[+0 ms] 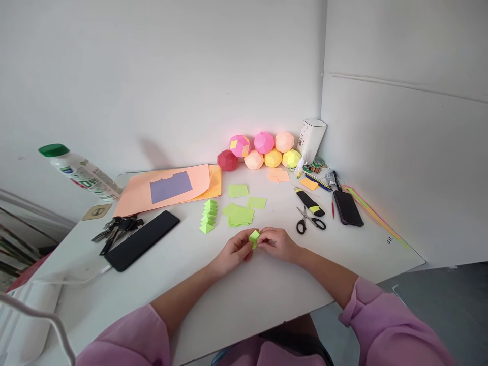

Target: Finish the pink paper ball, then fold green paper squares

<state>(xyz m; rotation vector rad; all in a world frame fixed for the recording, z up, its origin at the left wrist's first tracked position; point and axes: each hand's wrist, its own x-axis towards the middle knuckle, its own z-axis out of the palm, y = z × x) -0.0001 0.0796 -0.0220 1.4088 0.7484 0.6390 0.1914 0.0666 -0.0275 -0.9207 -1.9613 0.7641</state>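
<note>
Between my two hands is a small folded green paper piece (253, 238), held just above the near part of the white table. My left hand (233, 251) pinches it from the left with thumb and fingers. From the other side, the fingertips of my right hand (280, 244) close on its right edge. Beyond my hands lie loose green paper rectangles (240, 215), some overlapping. A row of folded green paper pieces (208, 217) stands to their left, nested one behind another.
Right of my hands are scissors (310, 220), a utility knife (309, 202) and a phone (347, 208). Faceted paper balls (264, 142) are stacked by the wall. On the left are a black slab-like device (143, 241), keys (118, 231), coloured sheets (131, 190) and a bottle (86, 175).
</note>
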